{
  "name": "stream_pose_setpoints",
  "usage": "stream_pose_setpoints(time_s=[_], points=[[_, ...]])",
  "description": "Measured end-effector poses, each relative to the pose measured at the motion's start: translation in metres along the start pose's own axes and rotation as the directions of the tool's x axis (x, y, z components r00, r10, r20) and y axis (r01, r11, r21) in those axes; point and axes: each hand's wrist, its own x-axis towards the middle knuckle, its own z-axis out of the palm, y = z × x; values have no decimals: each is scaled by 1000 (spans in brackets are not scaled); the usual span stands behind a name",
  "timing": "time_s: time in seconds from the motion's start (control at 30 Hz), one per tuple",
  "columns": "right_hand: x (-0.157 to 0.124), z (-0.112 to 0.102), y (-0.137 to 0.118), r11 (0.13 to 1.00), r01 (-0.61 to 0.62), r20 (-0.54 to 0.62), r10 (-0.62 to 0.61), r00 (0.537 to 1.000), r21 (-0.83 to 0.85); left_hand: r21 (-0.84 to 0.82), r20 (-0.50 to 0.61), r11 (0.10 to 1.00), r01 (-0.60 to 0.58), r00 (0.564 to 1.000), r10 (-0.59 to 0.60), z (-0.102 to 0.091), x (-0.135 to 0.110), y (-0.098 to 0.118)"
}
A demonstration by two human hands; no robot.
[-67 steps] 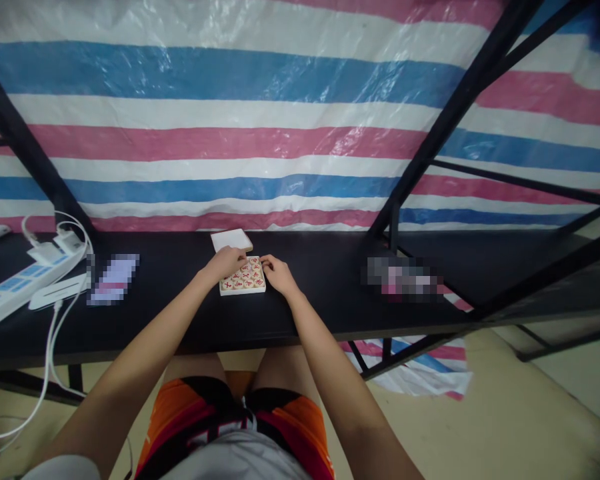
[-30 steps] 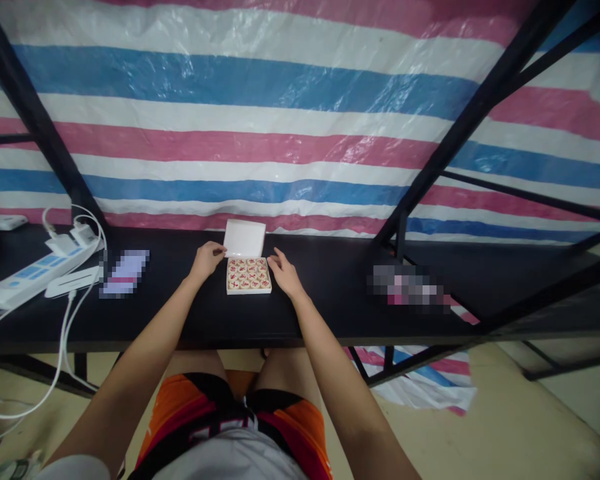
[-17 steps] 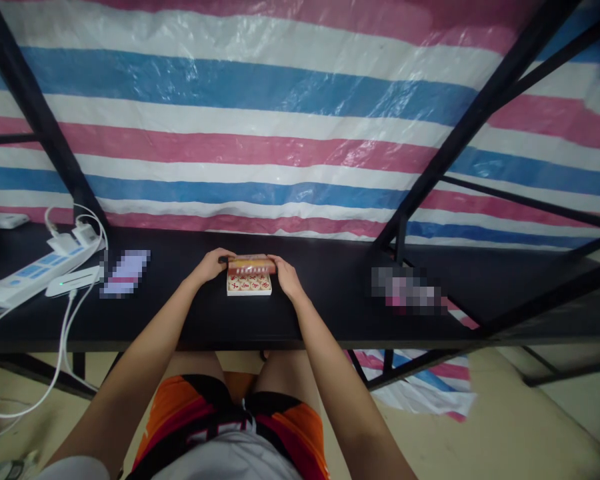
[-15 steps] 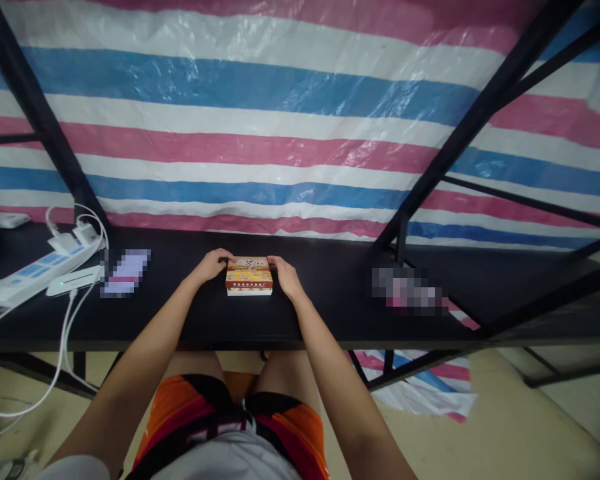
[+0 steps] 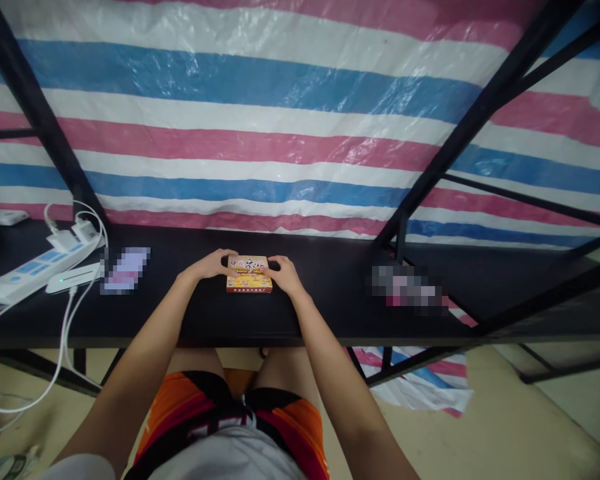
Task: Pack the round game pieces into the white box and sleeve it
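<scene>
A small cardboard box (image 5: 249, 281) with a yellow and red printed lid and large Chinese characters lies flat on the black table. At its left side is my left hand (image 5: 215, 264), thumb on the lid's top and fingers curled at the far left corner. My right hand (image 5: 284, 274) grips the right side the same way, its thumb over the lid's edge. The lid sits down on the box, and no white base shows below its red front edge. What the box contains is hidden.
A white power strip (image 5: 33, 272) with plugs and cables lies at the left, beside a white device (image 5: 74, 278) and a blurred phone-like item (image 5: 127, 270). Another blurred item (image 5: 407, 287) is on the right. Black frame bars (image 5: 445, 160) and striped plastic sheeting (image 5: 260, 120) stand behind.
The lid has gone down over the white base, which showed at the front before. Both thumbs have moved onto the lid's top.
</scene>
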Motion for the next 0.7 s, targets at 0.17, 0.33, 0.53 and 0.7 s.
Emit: stream_pose_setpoints(time_s=[0.17,0.33,0.53,0.7], points=[[15,9,-7,986,-39,-1,39,999,-163,264,-199,933,243,961,-194,8,6,4],[36,18,-18,979,-89,51,100,994,-185,403,-246,903,147,968,-48,14,2,9],[30,17,-14,989,-118,102,108,989,95,-94,-250,989,111,959,-131,16,2,11],[20,23,-14,797,-121,131,54,990,592,-627,-201,777,54,952,-229,23,2,15]])
